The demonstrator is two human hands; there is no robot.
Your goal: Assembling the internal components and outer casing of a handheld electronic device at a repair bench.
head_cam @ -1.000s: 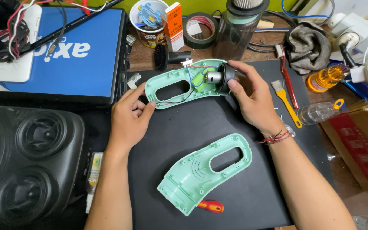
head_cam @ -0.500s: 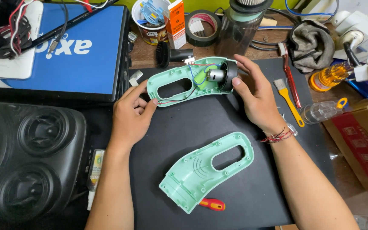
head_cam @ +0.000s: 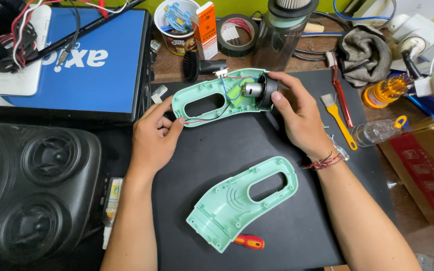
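Little has moved since before: both hands stay on the open green casing (head_cam: 212,100) at the mat's far edge. Left hand (head_cam: 151,135) pinches its left rim; right hand (head_cam: 297,113) fingers curl around the motor (head_cam: 254,90), partly hiding it. Nearer lies the cover (head_cam: 244,200), hiding the screwdriver (head_cam: 249,242) tip.

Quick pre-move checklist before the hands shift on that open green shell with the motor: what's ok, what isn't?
1. Left hand steadies the handle end of the open green shell: ok.
2. Right hand has its grip at the motor end: ok.
3. Red and blue wires lie loose inside, clear of pinching: cannot tell.
4. Loose shell half lies apart on the black mat, inside up: ok.
5. Red-handled screwdriver partly tucked under that half: not ok.
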